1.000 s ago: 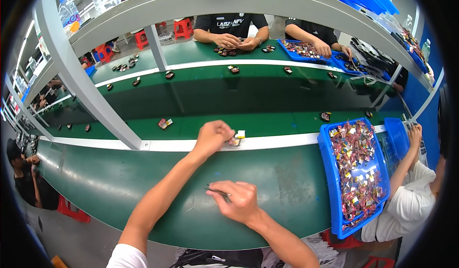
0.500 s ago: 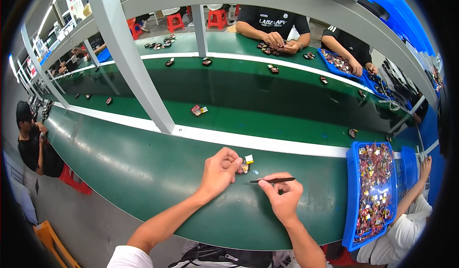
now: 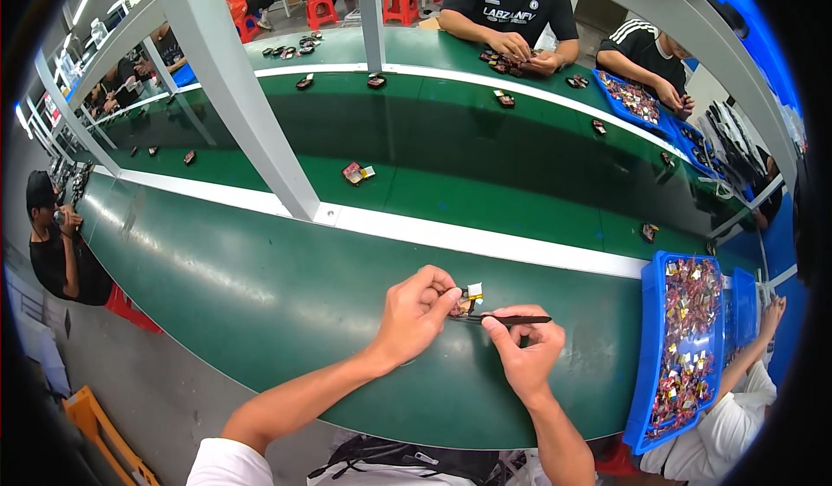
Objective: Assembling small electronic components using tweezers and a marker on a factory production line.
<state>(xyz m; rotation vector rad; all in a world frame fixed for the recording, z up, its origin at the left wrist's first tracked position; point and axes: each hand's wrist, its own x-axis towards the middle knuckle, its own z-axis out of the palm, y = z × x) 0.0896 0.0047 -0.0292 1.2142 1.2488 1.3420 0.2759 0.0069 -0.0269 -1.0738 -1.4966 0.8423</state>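
Over the near green tabletop, my left hand (image 3: 414, 317) pinches a small electronic assembly (image 3: 469, 303) between thumb and fingers. The assembly has dark red parts and a white, yellow-edged tab; its left side is hidden by my fingertips. My right hand (image 3: 530, 354) is closed on dark tweezers (image 3: 525, 319), held almost level. Their tips point left and reach the lower edge of the assembly, near my left thumb. Whether the tips grip any part of it is too small to tell.
A blue tray (image 3: 646, 373) full of similar assemblies stands at the right, beside a co-worker's arm (image 3: 752, 347). Beyond the white rail (image 3: 468, 243) runs a green conveyor belt (image 3: 485, 200) with scattered assemblies. A grey frame post (image 3: 251, 104) rises at left centre. Other people sit around.
The tweezers have come against the assembly; half a second ago their tips were apart from it. My left hand still pinches the assembly. The whole view has shifted slightly.
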